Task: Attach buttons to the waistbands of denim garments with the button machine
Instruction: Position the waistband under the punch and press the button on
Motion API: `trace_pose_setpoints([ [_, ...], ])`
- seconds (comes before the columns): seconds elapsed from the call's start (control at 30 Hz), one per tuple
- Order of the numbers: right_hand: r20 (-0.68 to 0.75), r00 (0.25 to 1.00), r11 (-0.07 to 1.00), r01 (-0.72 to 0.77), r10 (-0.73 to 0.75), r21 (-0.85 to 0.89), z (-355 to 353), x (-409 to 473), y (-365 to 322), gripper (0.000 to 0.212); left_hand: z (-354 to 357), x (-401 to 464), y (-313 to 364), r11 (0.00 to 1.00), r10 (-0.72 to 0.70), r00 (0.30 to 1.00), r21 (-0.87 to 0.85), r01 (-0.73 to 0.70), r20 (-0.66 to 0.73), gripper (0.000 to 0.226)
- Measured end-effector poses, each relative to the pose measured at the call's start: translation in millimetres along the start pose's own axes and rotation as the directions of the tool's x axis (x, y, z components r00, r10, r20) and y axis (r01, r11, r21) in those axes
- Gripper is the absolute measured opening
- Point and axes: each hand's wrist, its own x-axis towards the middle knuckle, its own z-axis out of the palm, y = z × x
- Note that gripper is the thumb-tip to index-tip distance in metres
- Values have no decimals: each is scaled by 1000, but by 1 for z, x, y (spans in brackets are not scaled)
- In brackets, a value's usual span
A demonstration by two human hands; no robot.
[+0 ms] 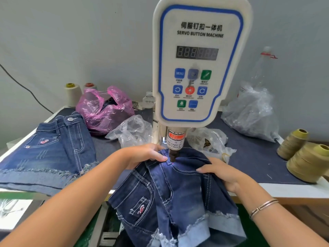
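Fingers of both hands, L (142, 155) & R (219, 172), pinch 1 denim shorts (170, 193) waistband under machine (197, 68); 2nd shorts (53, 152) lies left.

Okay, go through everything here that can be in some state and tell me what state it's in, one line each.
Denim shorts: waistband held under the machine head, no button visible there.
Finished shorts: lying flat on the table, button attached.
Left hand: grips the waistband.
Right hand: grips the waistband.
Button machine: display lit.
Pink bag: open, crumpled.
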Motion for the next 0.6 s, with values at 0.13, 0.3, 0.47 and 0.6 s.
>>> trace_pose_setpoints([
  [0.13,-38,996,992,87,-84,93,6,2,6,37,1,2,-8,999,37,999,-18,-37,-27,100],
  [0.3,-19,983,971,185,-184,152,9,3,12,48,6,5,-20,989,109,991,-88,-116,-77,98],
  [0.47,21,979,963,198,-205,185,8,8,17,42,13,5,-28,949,194,979,-241,-202,-56,53],
  [0.6,12,980,956,189,-197,223,4,10,20,46,15,5,-33,917,210,977,-337,-213,-46,54],
])
